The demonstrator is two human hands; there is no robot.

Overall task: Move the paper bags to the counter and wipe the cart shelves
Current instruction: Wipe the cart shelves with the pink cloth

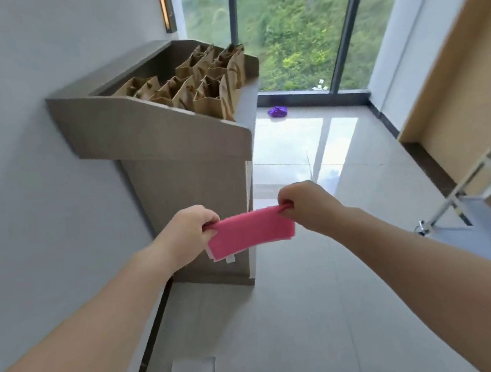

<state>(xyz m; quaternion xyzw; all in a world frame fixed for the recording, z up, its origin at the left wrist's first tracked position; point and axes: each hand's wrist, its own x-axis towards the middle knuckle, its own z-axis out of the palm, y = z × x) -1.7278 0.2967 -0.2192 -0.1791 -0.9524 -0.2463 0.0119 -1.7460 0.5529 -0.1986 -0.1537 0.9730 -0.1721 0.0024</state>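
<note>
1. The grey wooden worktop (129, 128) stands against the left wall, with the brown paper bags (197, 85) upright in rows on it.
2. The left hand (188, 231) has its fingers curled, pinching the left end of the folded pink cleaning cloth (252, 230).
3. The right hand (306, 203) pinches the cloth's right end, fingers curled.
4. The silver metal cart (481, 191) shows at the right edge, blurred.
</note>
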